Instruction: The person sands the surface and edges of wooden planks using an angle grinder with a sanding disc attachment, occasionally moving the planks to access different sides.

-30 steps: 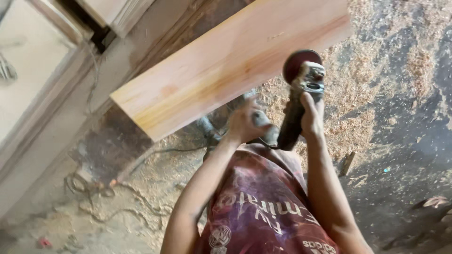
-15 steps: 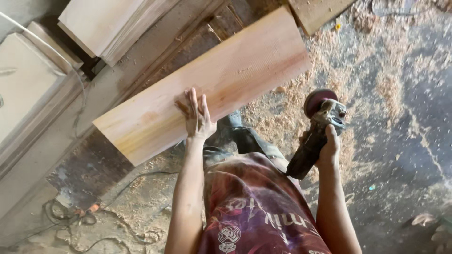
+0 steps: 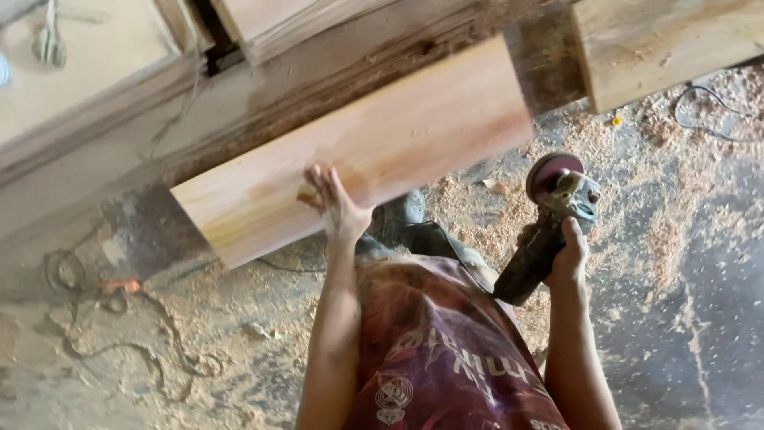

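1. Nearest to me is my own torso in a dark red printed shirt (image 3: pixel 446 350), both forearms reaching forward from it.

2. My right hand (image 3: pixel 567 256) is clenched round the dark body of the angle grinder (image 3: pixel 549 223), thumb up along its back. The grinder sits well apart from the wood, off to the right over the floor, with its reddish sanding disc (image 3: pixel 553 171) tilted up. Half a second ago it was in much the same place; a second ago the disc was up against the board's edge and both hands were on the tool.

3. My left hand (image 3: pixel 334 203) has let go of the grinder and now rests on the plank (image 3: pixel 358 151), fingers spread and flat, gripping nothing. It lies at the near edge, just left of the middle, about where it lay half a second ago.

4. I read that as sanding paused while I feel the surface; this is a judgement only.

5. The plank is pale with a pinkish streak, lying slantwise across a darker worn bench (image 3: pixel 263 87).

6. Beyond and right, a second rough board (image 3: pixel 660 44) juts in; the sawdust-strewn floor (image 3: pixel 684 239) spreads below it.

7. Far left, a cable (image 3: pixel 119 342) loops through the dust.
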